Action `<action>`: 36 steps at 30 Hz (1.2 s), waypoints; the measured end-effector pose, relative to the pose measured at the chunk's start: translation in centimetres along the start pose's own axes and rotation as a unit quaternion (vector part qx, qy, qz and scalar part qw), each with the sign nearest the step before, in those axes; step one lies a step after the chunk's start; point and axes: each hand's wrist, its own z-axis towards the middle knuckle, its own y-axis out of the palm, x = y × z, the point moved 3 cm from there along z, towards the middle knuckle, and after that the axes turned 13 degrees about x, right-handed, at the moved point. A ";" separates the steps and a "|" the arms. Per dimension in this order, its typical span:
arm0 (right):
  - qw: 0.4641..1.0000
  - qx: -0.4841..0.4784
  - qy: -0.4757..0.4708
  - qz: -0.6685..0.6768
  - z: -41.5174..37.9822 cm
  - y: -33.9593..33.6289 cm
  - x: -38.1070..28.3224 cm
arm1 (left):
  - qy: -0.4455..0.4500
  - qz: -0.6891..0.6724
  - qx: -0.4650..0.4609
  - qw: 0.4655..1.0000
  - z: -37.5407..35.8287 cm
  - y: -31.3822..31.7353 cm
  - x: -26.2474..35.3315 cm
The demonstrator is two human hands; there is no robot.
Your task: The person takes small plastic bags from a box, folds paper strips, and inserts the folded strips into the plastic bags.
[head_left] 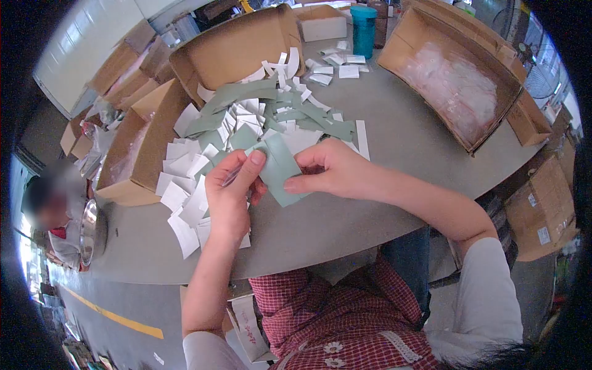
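A flat green sheet (280,169), possibly paper or card, is held between both my hands above the table's near side. My left hand (233,185) pinches its left edge with the thumb on top; a thin dark item shows at that hand's fingers, too small to name. On the sheet's right side, my right hand (327,166) grips with thumb and fingers. Just beyond lies a heap of green strips (240,92) mixed with white pieces (246,114). More white pieces (185,179) spread beside my left forearm.
An open carton (240,46) stands behind the heap, another box (139,154) at left. A carton of clear plastic bags (450,80) sits at right. Small packets (336,61) and a teal cup (363,34) stand at the back. A person (58,209) is at far left by a metal bowl (90,231).
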 end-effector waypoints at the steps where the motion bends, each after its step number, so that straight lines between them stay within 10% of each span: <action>1: 1.000 -0.001 -0.002 -0.008 0.1 0.0 0.1 | 0.005 -0.003 -0.001 1.000 0.0 -0.1 0.0; 19: 0.997 -0.034 0.033 -0.067 -0.6 -0.4 -2.3 | -0.002 0.052 -0.019 0.998 0.1 -0.1 0.2; 28: 0.881 0.124 -0.384 -0.246 -0.7 -2.0 -5.6 | -0.107 -0.040 -0.027 0.993 0.9 -0.8 0.1; 36: 0.927 0.109 -0.320 -0.161 -0.6 -0.8 -3.4 | -0.119 -0.030 -0.023 0.992 0.7 -0.7 0.0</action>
